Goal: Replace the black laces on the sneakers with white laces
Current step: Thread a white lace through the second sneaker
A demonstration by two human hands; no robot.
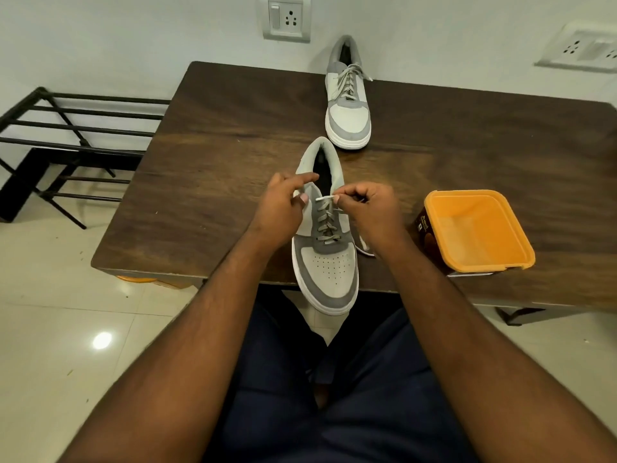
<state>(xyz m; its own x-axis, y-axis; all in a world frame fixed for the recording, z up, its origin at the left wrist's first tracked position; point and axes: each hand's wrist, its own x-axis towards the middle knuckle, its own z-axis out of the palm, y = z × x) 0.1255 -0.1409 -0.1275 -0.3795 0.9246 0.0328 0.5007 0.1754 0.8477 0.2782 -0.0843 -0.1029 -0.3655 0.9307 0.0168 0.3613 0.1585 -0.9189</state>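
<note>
The near sneaker [325, 248] lies straight out in front of me on the table [213, 135], its toe hanging over the near edge toward my lap and its heel pointing away, so its long axis runs directly away from my body. My hands sit on either side of its tongue, up at the top eyelets. My right hand [369, 208] is closed in a pinch on the white tip of the lace [325, 198], which lies crosswise, pointing left across the tongue toward my left hand [280, 205]. My left hand is curled on the left collar of the shoe, forefinger stretched out over the opening and thumb pressed near the top left eyelet; it grips the shoe, not the lace, as far as I can tell. The crossings lower down look pale grey and already threaded. I judge the next move turns on that short gap: the tip must travel leftward, across the shoe's long axis, into the eyelet beside my left thumb, so the left hand is nearer the target. A loose lace end trails off the right side of the shoe. The far sneaker [349, 101] stands well apart near the wall, laced, and an orange tub [480, 228] sits to my right
</note>
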